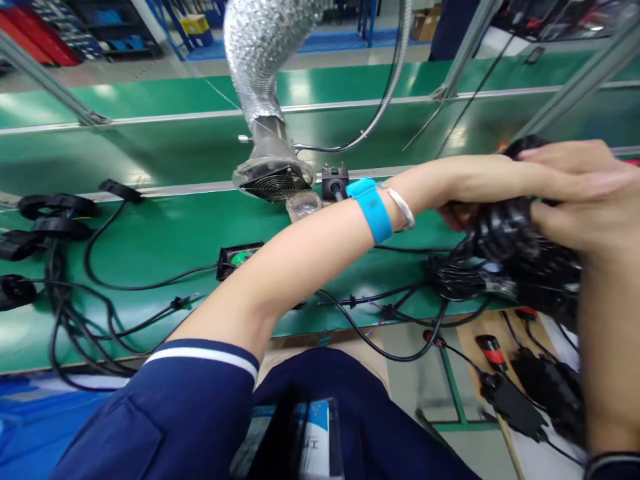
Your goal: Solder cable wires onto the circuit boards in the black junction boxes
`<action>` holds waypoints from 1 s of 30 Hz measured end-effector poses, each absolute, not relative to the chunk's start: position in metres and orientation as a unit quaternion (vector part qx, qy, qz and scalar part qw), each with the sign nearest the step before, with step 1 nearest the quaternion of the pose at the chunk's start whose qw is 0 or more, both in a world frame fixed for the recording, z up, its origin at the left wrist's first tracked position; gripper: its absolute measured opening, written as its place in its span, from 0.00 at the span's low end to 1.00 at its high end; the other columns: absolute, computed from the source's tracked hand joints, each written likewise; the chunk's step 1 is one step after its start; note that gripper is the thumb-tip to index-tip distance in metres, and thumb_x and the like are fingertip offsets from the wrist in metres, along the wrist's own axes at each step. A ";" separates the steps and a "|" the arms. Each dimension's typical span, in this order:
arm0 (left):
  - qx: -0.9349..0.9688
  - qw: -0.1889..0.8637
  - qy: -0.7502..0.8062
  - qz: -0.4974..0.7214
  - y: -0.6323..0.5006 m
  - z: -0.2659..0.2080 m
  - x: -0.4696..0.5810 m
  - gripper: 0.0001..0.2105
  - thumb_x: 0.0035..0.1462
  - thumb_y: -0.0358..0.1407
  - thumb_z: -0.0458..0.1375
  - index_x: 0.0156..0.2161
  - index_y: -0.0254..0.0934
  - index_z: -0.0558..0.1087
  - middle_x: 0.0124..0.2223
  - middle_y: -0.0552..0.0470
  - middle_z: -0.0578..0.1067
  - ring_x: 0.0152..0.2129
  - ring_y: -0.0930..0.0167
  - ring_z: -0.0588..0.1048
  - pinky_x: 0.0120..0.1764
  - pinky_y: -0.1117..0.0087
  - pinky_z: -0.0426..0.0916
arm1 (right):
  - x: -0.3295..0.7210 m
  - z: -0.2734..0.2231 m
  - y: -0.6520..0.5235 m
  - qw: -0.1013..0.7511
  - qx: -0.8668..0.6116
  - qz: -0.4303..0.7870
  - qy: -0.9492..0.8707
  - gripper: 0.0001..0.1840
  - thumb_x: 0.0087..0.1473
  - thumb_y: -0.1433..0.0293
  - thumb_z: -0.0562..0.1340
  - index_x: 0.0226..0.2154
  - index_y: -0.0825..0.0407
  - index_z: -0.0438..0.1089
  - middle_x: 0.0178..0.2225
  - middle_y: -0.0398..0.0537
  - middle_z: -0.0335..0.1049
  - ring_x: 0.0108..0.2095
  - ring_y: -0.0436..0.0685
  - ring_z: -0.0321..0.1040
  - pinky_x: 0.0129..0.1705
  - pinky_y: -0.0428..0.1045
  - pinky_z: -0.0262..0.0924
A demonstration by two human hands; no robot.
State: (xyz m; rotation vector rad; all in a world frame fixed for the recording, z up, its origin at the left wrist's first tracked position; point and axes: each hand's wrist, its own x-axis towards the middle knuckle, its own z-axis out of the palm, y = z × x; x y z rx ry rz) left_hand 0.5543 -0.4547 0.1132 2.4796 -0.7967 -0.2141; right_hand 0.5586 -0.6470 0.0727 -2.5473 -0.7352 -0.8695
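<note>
Several black cable coils (47,223) are laid at the left of the green bench (165,233); a fume extractor hood (273,179) is hung mid-bench. Rightward, a bundle of black cables (510,247) is gripped by the left hand (463,213) beneath and the right hand (580,193), fingers curled over it.

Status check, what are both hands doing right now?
Left hand and right hand both gripping black cable bundle. Loose cables trail below over green bench.
</note>
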 end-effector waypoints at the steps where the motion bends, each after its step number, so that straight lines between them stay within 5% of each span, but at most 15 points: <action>1: 0.890 0.311 -0.306 -0.133 -0.460 0.109 0.558 0.29 0.61 0.50 0.42 0.30 0.24 0.71 0.39 0.55 0.75 0.34 0.77 0.75 0.30 0.78 0.60 | 0.553 0.072 -0.650 0.147 -0.894 -0.333 -0.262 0.19 0.55 0.55 0.56 0.38 0.53 0.72 0.43 0.54 0.73 0.50 0.56 0.67 0.53 0.53 0.60; 5: 0.764 0.541 -0.266 -0.229 -0.451 0.099 0.564 0.15 0.63 0.36 0.50 0.40 0.23 0.74 0.34 0.51 0.76 0.32 0.75 0.77 0.31 0.76 0.66 | 0.510 0.058 -0.681 0.088 -0.887 -0.373 -0.258 0.27 0.53 0.55 0.62 0.51 0.52 0.66 0.53 0.55 0.66 0.56 0.59 0.62 0.59 0.56 0.54; 11: 0.688 0.671 -0.234 -0.148 -0.402 0.143 0.524 0.18 0.66 0.29 0.39 0.38 0.23 0.72 0.33 0.55 0.74 0.38 0.72 0.77 0.40 0.67 0.68 | 0.452 0.003 -0.718 -0.066 -0.924 -0.219 -0.307 0.25 0.50 0.48 0.63 0.45 0.45 0.70 0.61 0.54 0.56 0.60 0.67 0.56 0.57 0.63 0.48; 15: 0.806 0.554 -0.204 -0.044 -0.388 0.156 0.506 0.34 0.63 0.39 0.23 0.54 0.19 0.64 0.40 0.51 0.72 0.45 0.61 0.73 0.37 0.61 0.62 | 0.461 -0.024 -0.739 -0.042 -0.932 -0.183 -0.309 0.15 0.52 0.54 0.63 0.37 0.45 0.73 0.48 0.46 0.72 0.49 0.59 0.67 0.51 0.55 0.58; 19: 0.790 0.572 -0.220 -0.011 -0.390 0.147 0.516 0.39 0.59 0.53 0.27 0.55 0.22 0.63 0.41 0.47 0.71 0.46 0.53 0.72 0.35 0.57 0.66 | 0.455 -0.037 -0.770 -0.003 -0.928 -0.292 -0.231 0.11 0.47 0.57 0.67 0.34 0.40 0.73 0.40 0.39 0.73 0.42 0.56 0.67 0.49 0.54 0.59; 22: 0.725 0.630 -0.280 -0.008 -0.387 0.141 0.514 0.39 0.57 0.58 0.34 0.54 0.24 0.64 0.39 0.47 0.72 0.46 0.52 0.73 0.36 0.55 0.68 | 0.436 -0.051 -0.786 0.012 -0.906 -0.414 -0.085 0.28 0.40 0.52 0.68 0.43 0.46 0.69 0.46 0.53 0.66 0.48 0.67 0.60 0.53 0.67 0.51; 25: 0.674 0.661 -0.329 -0.017 -0.375 0.145 0.494 0.37 0.53 0.61 0.41 0.49 0.26 0.67 0.34 0.50 0.73 0.41 0.56 0.76 0.35 0.56 0.70 | 0.423 -0.073 -0.790 0.063 -0.899 -0.432 0.022 0.53 0.38 0.41 0.64 0.58 0.57 0.54 0.53 0.66 0.56 0.54 0.72 0.55 0.51 0.67 0.55; 30: 0.660 0.654 -0.367 -0.044 -0.367 0.170 0.464 0.29 0.53 0.61 0.44 0.32 0.32 0.65 0.26 0.51 0.75 0.24 0.65 0.77 0.27 0.61 0.73 | 0.427 -0.096 -0.786 0.126 -0.942 -0.304 0.067 0.54 0.35 0.30 0.54 0.46 0.59 0.65 0.42 0.63 0.67 0.46 0.70 0.65 0.50 0.62 0.60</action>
